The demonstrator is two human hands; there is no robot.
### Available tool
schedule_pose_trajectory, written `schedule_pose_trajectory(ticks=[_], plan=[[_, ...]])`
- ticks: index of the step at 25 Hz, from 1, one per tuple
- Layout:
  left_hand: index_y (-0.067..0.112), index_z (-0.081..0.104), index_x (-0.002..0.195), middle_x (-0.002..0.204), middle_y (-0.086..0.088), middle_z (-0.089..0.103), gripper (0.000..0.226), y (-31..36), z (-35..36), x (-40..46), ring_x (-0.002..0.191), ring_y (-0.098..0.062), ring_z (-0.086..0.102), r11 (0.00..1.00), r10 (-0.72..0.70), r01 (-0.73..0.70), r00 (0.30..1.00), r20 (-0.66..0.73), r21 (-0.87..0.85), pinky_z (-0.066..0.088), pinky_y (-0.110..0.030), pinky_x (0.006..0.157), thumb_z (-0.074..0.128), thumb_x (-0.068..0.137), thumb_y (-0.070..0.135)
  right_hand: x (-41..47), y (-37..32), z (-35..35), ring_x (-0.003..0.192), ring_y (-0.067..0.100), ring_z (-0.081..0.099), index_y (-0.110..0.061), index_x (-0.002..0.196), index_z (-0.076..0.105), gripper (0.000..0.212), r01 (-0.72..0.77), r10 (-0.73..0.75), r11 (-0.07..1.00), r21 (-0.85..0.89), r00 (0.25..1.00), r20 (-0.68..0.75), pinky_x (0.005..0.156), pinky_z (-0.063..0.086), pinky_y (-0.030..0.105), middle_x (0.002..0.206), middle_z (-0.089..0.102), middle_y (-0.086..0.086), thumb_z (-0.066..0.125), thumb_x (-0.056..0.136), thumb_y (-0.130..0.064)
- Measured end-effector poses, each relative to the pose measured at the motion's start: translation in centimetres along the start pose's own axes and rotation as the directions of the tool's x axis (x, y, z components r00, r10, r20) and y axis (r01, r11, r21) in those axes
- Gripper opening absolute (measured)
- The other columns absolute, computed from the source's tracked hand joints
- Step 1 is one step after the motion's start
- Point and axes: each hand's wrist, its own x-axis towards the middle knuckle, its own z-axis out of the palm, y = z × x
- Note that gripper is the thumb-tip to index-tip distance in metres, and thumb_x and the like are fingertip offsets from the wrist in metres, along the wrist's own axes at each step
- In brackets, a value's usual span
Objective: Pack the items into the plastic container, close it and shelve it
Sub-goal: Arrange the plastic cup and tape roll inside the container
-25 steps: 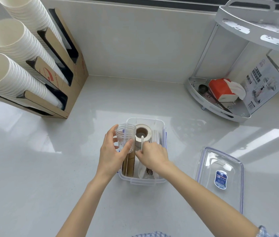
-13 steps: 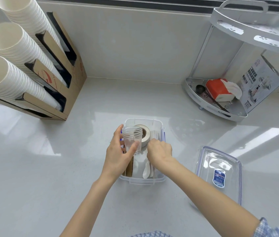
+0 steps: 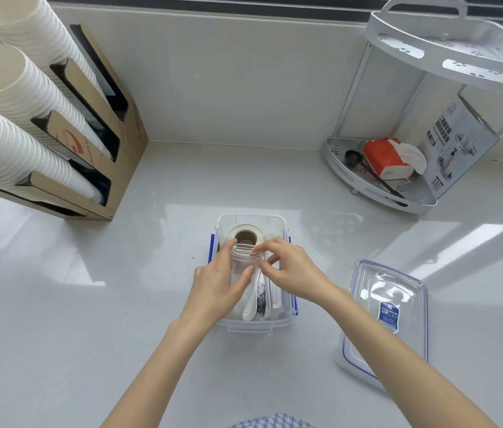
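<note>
The clear cup [image 3: 244, 261] sits lower now than a second ago – it has gone down into the plastic container [image 3: 278, 318], just in front of the tape roll [image 3: 245, 234]. The left hand [image 3: 219, 282] is wrapped around the cup's side. The right hand [image 3: 293, 270] has let go of the white spoon [image 3: 251, 299], which now lies inside, and its fingertips pinch the cup's rim. So the packing looks almost done. The lid [image 3: 389, 307] waits on the counter [image 3: 90, 304] to the right – it still has to go on. Its blue sticker is too small to read. The cardboard cup holder [image 3: 111, 143] has red letters, too tilted to read.
</note>
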Motion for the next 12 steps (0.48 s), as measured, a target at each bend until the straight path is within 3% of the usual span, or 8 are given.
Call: schedule_pose_trajectory(ticks=[4, 8, 12], plan=[[0.016, 0.026, 0.135, 0.107, -0.011, 0.06, 0.062, -0.8, 0.6, 0.1, 0.11, -0.025, 0.049, 0.985, -0.014, 0.007, 0.999, 0.041, 0.171, 0.025, -0.034, 0.091, 0.043, 0.085, 0.049, 0.1, 0.3, 0.7, 0.084, 0.01, 0.054, -0.017, 0.102, 0.059, 0.018, -0.021, 0.023, 1.0, -0.023, 0.998, 0.065, 0.077, 0.038, 0.019, 0.114, 0.054, 0.005, 0.051, 0.088, -0.027], [0.017, 0.034, 0.131, 0.127, -0.005, 0.044, 0.058, -1.8, 1.4, -0.2, 0.118, -0.021, 0.035, 0.972, 0.031, -0.033, 0.999, 0.012, 0.232, 0.022, -0.033, 0.09, 0.046, 0.083, 0.048, 0.2, 0.5, 1.1, 0.084, 0.012, 0.052, -0.013, 0.103, 0.057, 0.021, -0.031, 0.047, 0.994, -0.1, 0.986, 0.159, 0.08, 0.038, 0.023, 0.114, 0.049, 0.006, 0.047, 0.09, -0.027], [0.02, 0.038, 0.129, 0.124, -0.003, 0.044, 0.053, -2.4, 1.6, -0.2, 0.115, -0.02, 0.036, 0.946, 0.091, -0.08, 0.996, -0.022, 0.313, 0.014, -0.027, 0.08, 0.048, 0.083, 0.045, 0.6, 0.2, 1.6, 0.085, 0.015, 0.049, -0.014, 0.103, 0.057, 0.023, -0.08, 0.106, 0.988, -0.129, 0.972, 0.211, 0.08, 0.038, 0.025, 0.11, 0.05, 0.008, 0.045, 0.09, -0.029]])
